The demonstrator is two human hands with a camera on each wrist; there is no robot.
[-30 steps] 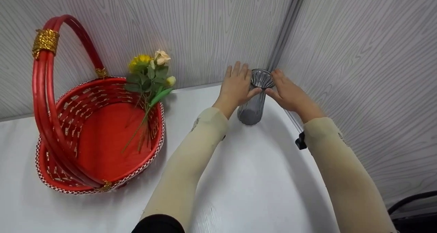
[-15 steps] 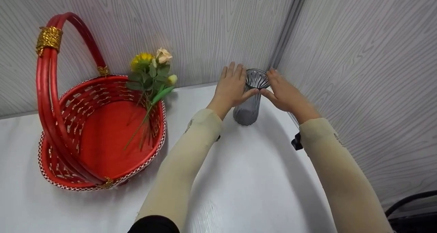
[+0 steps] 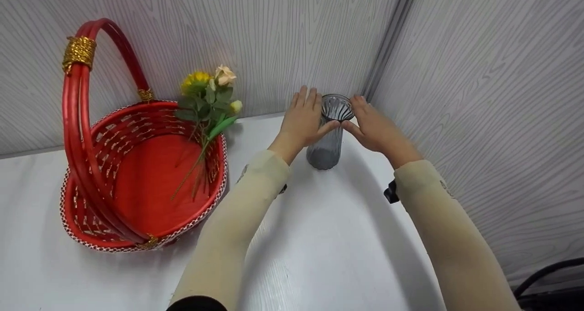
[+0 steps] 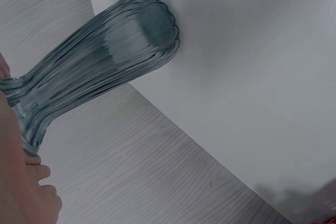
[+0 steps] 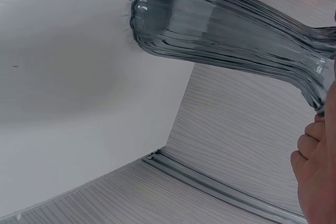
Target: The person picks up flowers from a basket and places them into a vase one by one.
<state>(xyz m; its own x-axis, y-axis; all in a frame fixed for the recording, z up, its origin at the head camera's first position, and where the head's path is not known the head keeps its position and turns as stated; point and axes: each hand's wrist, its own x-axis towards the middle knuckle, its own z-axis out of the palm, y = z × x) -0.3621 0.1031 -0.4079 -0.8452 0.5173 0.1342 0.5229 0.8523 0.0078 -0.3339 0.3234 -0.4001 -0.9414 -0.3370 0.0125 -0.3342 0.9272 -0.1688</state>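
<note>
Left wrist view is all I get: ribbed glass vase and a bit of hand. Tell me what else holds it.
Observer: The right hand grips the vase near its rim, opposite the left hand.
Operator: Report what stands left of it.
Observer: A red basket with a tall handle, on the white table.
Operator: State its contents.
Observer: Artificial flowers lean against its far rim, heads out.
</note>
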